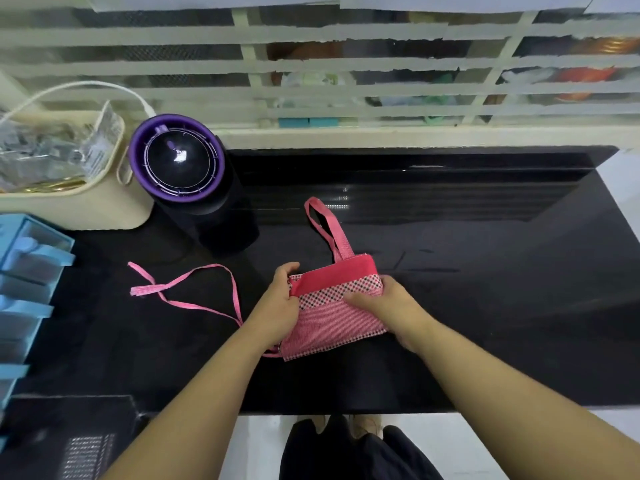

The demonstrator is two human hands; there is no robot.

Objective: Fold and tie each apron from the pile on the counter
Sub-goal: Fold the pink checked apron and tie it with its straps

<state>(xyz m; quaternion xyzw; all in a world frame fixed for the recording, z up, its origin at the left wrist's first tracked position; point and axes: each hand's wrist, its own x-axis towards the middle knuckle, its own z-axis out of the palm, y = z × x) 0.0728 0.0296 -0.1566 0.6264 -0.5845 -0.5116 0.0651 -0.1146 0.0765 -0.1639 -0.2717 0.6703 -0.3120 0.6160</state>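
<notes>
A pink apron [332, 322] lies folded into a small rectangle on the black counter [485, 306], with a red top band and a dotted strip across it. Its neck loop [327, 226] sticks out toward the back. A long pink tie strap [194, 299] trails off to the left in loose curves. My left hand [280, 303] grips the bundle's left edge, thumb on top. My right hand [388, 306] holds the right side, fingers curled over the dotted strip.
A black and purple round appliance [180, 168] stands at the back left beside a cream basket [69, 188] of packets. Blue plastic drawers [24, 289] line the left edge. A louvred window [346, 64] runs behind the counter. The counter's front edge is near my body.
</notes>
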